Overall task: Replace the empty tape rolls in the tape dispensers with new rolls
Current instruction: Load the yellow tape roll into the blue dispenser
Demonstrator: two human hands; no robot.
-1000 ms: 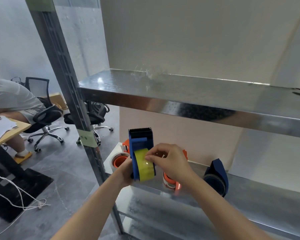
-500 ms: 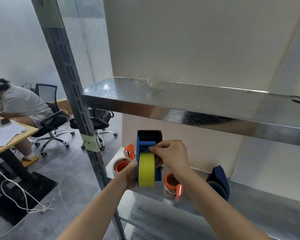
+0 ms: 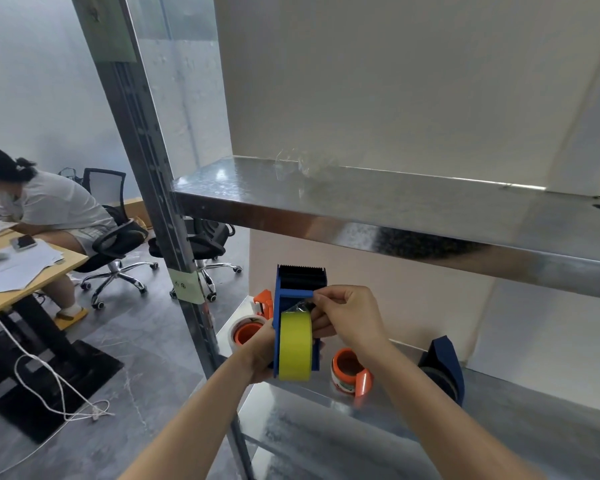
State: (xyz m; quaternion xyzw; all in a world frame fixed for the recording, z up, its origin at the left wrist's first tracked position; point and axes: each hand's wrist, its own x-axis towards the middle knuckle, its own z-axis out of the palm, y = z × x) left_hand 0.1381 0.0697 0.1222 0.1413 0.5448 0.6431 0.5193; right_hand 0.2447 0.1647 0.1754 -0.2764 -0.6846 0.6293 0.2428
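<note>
My left hand [image 3: 262, 355] is wrapped around the back of the blue tape dispenser [image 3: 293, 299], holding it upright in the air in front of the lower metal shelf [image 3: 520, 407], with the new yellow-green tape roll [image 3: 294, 344] already seated between its side plates. My right hand [image 3: 349, 315] is pinched on the free end of the tape [image 3: 300, 306] just under the blue crossbar, below the black serrated cutter [image 3: 302, 275]. The film there is clear and crumpled, so I can't quite tell whether it has passed under the bar. The main risk, I think, is that the sticky end folds onto itself or drops back onto the roll if the pinch slips. Pulling at an angle could also cock the roll on its hub or drag my fingertips [image 3: 317, 297] against the teeth. The orange dispensers [image 3: 350, 374] and the other blue dispenser [image 3: 444, 368] sit near on the shelf, and a swing of my elbow could knock them.
</note>
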